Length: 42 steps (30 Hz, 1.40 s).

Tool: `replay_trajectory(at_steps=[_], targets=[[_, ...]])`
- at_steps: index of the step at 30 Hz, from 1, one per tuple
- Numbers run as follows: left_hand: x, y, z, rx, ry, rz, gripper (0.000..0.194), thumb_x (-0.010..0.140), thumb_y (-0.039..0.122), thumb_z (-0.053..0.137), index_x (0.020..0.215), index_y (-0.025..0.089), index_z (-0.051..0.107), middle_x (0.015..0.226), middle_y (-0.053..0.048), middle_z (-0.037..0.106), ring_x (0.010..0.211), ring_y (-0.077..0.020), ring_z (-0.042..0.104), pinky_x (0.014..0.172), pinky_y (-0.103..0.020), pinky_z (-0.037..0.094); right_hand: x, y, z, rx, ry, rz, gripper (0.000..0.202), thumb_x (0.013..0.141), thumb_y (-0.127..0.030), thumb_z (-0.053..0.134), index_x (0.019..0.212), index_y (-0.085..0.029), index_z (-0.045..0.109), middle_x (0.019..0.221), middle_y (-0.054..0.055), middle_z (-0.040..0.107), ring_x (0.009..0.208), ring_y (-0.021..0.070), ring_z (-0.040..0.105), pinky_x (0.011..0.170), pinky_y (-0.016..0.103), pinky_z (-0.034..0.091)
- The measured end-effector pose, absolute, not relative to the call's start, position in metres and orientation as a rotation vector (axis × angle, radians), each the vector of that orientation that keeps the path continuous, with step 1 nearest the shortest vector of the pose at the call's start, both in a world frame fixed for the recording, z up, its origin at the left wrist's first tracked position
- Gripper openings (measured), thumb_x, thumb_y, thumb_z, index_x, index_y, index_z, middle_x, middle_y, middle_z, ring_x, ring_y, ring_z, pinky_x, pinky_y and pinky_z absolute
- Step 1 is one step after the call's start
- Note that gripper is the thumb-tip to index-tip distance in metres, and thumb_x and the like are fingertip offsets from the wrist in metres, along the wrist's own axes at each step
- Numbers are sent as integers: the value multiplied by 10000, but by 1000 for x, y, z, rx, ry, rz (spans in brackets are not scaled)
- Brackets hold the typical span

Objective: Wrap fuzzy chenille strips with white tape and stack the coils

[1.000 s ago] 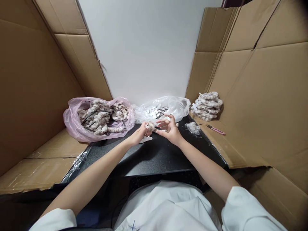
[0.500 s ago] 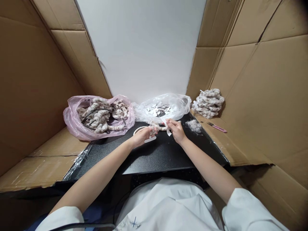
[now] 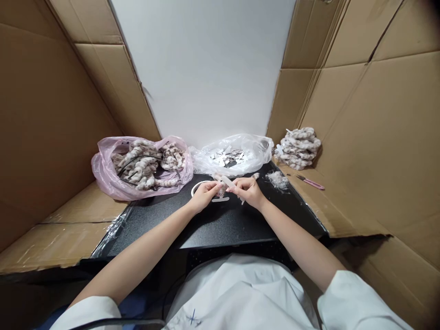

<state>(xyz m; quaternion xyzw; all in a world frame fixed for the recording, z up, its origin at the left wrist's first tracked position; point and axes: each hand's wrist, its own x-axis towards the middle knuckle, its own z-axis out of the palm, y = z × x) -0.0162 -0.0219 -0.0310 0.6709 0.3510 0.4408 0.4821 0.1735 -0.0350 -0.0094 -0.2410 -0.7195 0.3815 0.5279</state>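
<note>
My left hand point(image 3: 204, 197) is closed, with thumb and fingers pinching a fluffy white-and-brown cord point(image 3: 222, 189). My right hand point(image 3: 250, 192) is closed too, gripping a flat white strip point(image 3: 227, 181) whose upper end lies against the cord. The two hands almost meet over the black table point(image 3: 220, 224). Just below the left fingertips hangs a flat white tab point(image 3: 220, 199). A curved white band point(image 3: 195, 187), partly hidden, shows behind the left hand. The cord's tip point(image 3: 255, 176) sticks out beyond the right hand.
Fluffy cords and dark strips fill a pink plastic bag point(image 3: 103, 170) on the left. Behind my hands lies a clear bag point(image 3: 263, 149) of small white tabs. To the right are loose fluff point(image 3: 277, 180), a pink-handled cutter point(image 3: 311, 182) and bundled cords point(image 3: 299, 147). Cardboard walls point(image 3: 371, 137) flank the table.
My hands have come closer together. The white strip has been brought leftward against the cord, and its visible tilt has changed.
</note>
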Motion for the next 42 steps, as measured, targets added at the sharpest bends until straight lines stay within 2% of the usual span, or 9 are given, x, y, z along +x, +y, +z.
replay_trajectory(at_steps=[5, 9, 14, 21, 28, 33, 36, 42], targets=[[-14, -21, -35, 1504, 785, 1091, 328, 721, 426, 686, 849, 132, 622, 657, 11, 592, 567, -88, 508, 564, -212, 392, 170, -32, -14, -558, -1840, 913, 436, 752, -353, 663, 412, -180, 453, 618, 38, 661, 611, 150, 617, 624, 279, 482], [-11, -25, -33, 1446, 762, 1097, 397, 700, 356, 711, 999, 170, 528, 635, 41, 598, 548, -83, 527, 556, -201, 397, 168, -26, -20, -647, -1837, 919, 470, 753, -369, 654, 412, -180, 391, 535, 16, 598, 547, 130, 566, 570, 262, 438], [-9, -28, -31, 1424, 739, 1117, 396, 698, 364, 725, 900, 193, 430, 591, 71, 571, 518, -71, 519, 552, -196, 398, 167, -24, -23, -726, -1832, 947, 466, 740, -408, 651, 423, -177, 399, 535, 15, 591, 510, 113, 514, 538, 255, 401], [-9, -29, -31, 1462, 756, 1145, 374, 713, 419, 728, 854, 167, 491, 597, 36, 597, 526, -81, 541, 550, -208, 406, 165, -23, -25, -843, -1810, 957, 493, 716, -449, 638, 408, -181, 363, 495, 3, 547, 522, 111, 496, 538, 246, 401], [-9, -32, -28, 1477, 802, 1201, 363, 694, 433, 741, 808, 149, 545, 634, 12, 631, 577, -107, 594, 601, -241, 482, 164, -20, -27, -888, -1787, 973, 500, 707, -472, 638, 399, -178, 377, 482, 4, 540, 510, 107, 492, 520, 235, 390], [-10, -35, -29, 1489, 779, 1170, 354, 693, 407, 751, 848, 140, 577, 719, -21, 675, 683, -133, 643, 679, -256, 507, 164, -19, -29, -915, -1772, 980, 459, 701, -467, 655, 416, -168, 457, 460, -5, 527, 491, 104, 490, 497, 226, 377], [-11, -36, -29, 1502, 784, 1158, 370, 669, 376, 776, 878, 140, 584, 792, -40, 692, 755, -153, 659, 726, -271, 510, 164, -19, -30, -908, -1767, 980, 461, 705, -466, 651, 412, -171, 451, 446, -12, 512, 478, 101, 481, 495, 227, 368], [-9, -38, -25, 1508, 890, 1258, 349, 700, 450, 730, 754, 138, 584, 693, -28, 661, 631, -120, 604, 613, -232, 474, 163, -20, -29, -932, -1777, 976, 506, 716, -486, 647, 401, -174, 404, 463, -5, 526, 466, 87, 448, 487, 225, 324]])
